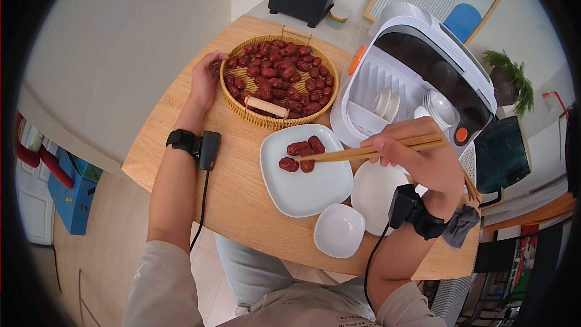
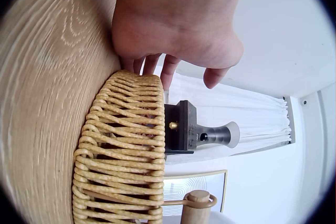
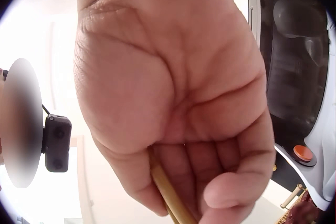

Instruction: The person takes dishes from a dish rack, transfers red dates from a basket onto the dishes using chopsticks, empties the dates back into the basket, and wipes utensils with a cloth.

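My right hand [image 1: 411,145] grips a pair of wooden chopsticks [image 1: 348,155], which also show in the right wrist view under curled fingers. The chopstick tips overlap several red dates [image 1: 297,148] lying together on a white square plate [image 1: 275,191]. My left hand [image 1: 207,75] is at the left side of a round woven basket [image 1: 242,115] filled with more red dates [image 1: 275,72]. In the left wrist view its fingers [image 2: 169,70] reach beside the wicker wall [image 2: 123,145], with the thumb held apart from them.
A white round plate [image 1: 369,191] and a small white bowl [image 1: 339,230] stand near the table's front edge. Behind the right hand is a white dish cabinet [image 1: 357,100] with its dark lid raised, holding bowls [image 1: 437,109]. A grey cloth [image 1: 461,227] lies at the right.
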Demonstrator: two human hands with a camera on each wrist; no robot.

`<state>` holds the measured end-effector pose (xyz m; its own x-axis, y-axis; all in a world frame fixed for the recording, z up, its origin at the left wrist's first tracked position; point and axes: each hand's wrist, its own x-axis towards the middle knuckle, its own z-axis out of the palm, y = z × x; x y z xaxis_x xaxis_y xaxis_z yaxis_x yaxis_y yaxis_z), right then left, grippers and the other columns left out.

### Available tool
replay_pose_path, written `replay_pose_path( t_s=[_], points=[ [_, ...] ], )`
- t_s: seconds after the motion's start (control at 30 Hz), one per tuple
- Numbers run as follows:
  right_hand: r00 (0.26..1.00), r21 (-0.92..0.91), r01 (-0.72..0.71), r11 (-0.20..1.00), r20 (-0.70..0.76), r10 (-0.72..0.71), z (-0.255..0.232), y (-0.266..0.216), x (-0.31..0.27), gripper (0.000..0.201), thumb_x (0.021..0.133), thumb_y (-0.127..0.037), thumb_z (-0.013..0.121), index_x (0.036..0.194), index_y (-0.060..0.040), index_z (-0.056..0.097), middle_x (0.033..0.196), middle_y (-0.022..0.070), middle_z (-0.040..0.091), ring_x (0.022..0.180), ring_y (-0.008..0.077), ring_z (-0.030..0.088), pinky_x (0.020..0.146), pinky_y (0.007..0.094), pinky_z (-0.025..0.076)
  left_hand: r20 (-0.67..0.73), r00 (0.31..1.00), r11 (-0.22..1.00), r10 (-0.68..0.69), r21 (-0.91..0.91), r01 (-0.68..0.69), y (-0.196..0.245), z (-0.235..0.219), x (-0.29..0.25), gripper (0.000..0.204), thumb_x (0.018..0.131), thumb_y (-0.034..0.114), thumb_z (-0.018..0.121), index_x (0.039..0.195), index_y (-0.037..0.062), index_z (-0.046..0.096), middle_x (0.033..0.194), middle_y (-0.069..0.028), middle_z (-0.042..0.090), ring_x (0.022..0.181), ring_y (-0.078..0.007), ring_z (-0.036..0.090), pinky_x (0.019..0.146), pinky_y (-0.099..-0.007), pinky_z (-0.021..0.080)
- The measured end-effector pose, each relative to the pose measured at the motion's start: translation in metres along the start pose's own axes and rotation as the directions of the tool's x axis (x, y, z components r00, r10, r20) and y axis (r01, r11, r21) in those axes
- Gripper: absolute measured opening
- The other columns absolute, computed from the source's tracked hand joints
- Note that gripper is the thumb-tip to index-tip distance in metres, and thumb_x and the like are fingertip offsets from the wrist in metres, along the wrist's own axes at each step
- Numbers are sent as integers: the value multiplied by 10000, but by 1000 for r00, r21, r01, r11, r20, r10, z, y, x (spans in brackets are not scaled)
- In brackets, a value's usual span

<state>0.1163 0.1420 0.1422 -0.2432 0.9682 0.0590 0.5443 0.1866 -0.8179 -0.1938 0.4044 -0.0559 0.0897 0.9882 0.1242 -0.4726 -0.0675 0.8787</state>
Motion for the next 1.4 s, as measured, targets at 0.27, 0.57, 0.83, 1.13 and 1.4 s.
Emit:
replay_pose_path(
  t_s=[0.27,0.57,0.83,1.13,1.4],
  points=[
    [993,-21,51,998,-108,-53,5,-2,8,207,902,-141,627,822,34,703,659,73,638,628,105,551,588,264,428,1,1000,1000,-2,-4,2,0,0,1,290,950,345,520,954,77,631,1015,-53,627,1034,-182,549,978,-313,386],
    [934,20,189,982,-313,-173,73,29,66,210,919,-155,652,963,46,693,747,71,626,690,118,537,627,267,432,-13,1000,1000,-12,-19,12,4,5,-4,304,947,352,522,951,68,630,1018,-73,627,1034,-192,547,982,-314,387],
    [935,-126,221,967,-256,-247,73,25,64,159,902,-76,649,968,64,689,766,104,652,686,131,564,633,263,457,-2,1000,1000,4,-3,-4,3,4,-2,335,952,331,486,991,25,615,1056,-95,613,1077,-222,531,1006,-341,380],
    [920,-9,245,969,-312,-236,8,0,14,164,902,-86,633,915,64,698,723,104,636,628,127,557,563,245,431,-1,1000,1000,7,-17,-7,-1,0,1,308,948,354,519,957,66,627,1017,-68,622,1037,-187,547,983,-312,384],
    [978,40,56,998,197,-63,4,-3,5,145,881,-56,662,802,66,661,658,101,602,585,151,526,540,287,393,25,1000,1000,-6,-12,6,-4,-5,6,295,956,346,509,965,77,631,1016,-43,625,1031,-176,552,970,-306,389]
  ],
)
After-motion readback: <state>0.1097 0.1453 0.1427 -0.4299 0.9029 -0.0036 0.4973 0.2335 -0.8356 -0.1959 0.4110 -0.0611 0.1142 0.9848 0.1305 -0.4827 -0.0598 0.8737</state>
